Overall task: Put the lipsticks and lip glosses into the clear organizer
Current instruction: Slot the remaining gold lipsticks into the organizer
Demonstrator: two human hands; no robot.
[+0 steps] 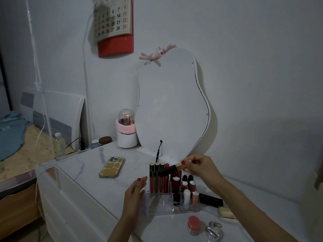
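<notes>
Head view: right hand [201, 167] fingers pinch a black lip gloss [170, 169] held sideways above the clear organizer [160, 205] on the bench. Left hand [134, 193] steadies its left wall, fingers loosely apart. Risk: the tilted tube knocks over the upright glosses [157, 178] (slots look crowded). One black tube [210, 199] lies right, still outside.

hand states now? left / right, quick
Left hand: open, fingers relaxed against the left side of the clear organizer, gripping nothing.
Right hand: pinching a black lipstick tube by its gold end, above the organizer.
</notes>
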